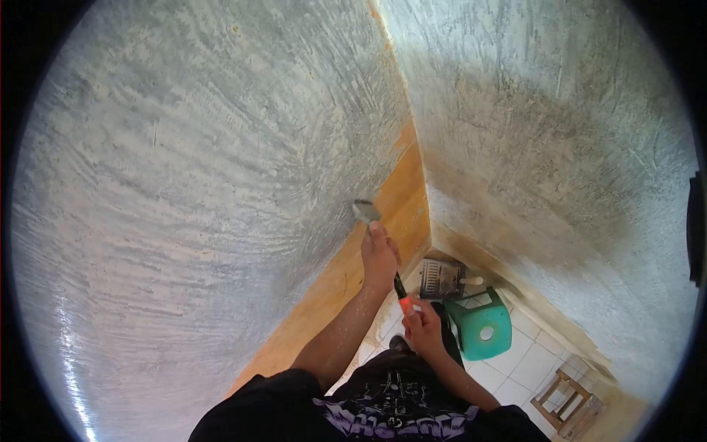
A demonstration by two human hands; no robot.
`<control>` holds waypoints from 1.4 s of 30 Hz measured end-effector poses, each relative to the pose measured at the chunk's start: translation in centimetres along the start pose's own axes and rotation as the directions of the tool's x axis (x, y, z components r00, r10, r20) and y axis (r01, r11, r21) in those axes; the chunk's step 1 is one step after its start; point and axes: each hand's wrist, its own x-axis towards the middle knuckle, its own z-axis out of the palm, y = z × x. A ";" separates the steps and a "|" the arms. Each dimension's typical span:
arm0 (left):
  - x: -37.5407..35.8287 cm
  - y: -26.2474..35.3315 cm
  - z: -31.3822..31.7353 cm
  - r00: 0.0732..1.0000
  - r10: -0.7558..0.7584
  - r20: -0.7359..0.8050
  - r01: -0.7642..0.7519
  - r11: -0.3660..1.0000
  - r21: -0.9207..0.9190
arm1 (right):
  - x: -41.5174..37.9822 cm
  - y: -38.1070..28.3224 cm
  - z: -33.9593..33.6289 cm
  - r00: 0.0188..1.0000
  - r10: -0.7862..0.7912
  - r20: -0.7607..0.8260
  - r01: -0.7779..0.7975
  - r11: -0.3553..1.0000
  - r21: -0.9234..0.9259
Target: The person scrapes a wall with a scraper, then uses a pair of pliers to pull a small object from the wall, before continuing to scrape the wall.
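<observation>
My left hand (379,259) is wrapped round the upper part of a scraper (366,211), just below its flat metal blade. The blade's edge is right at the left wall (221,162), where rough grey plaster meets a smooth orange-yellow band (368,236). Lower down, my right hand (423,329) grips the scraper's handle (401,289), which is black with an orange-red section. The handle's far end is hidden in my right fingers.
A second wall (545,140) meets the left one in a corner ahead. On the tiled floor (515,357) stand a green plastic stool (490,320), a dark slotted metal object (440,278) and a small wooden stool (565,401).
</observation>
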 end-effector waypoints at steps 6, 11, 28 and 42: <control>0.9 -0.5 0.6 0.999 0.027 0.033 -0.027 1.000 0.009 | 1.2 -0.3 -0.3 1.000 -0.010 -0.023 0.011 0.999 0.045; 0.7 0.0 0.8 1.000 -0.011 0.007 0.011 1.000 0.009 | 0.8 -1.1 -0.5 1.000 0.013 0.015 -0.014 0.999 0.051; 1.6 -0.1 2.0 1.000 0.011 0.023 -0.012 0.999 0.034 | 2.0 -1.1 -1.1 1.000 -0.016 -0.016 0.017 0.999 0.033; 4.1 -0.4 3.1 0.993 0.030 0.117 -0.038 0.997 0.065 | 3.9 -1.7 -0.6 0.992 -0.088 -0.085 0.091 0.995 0.036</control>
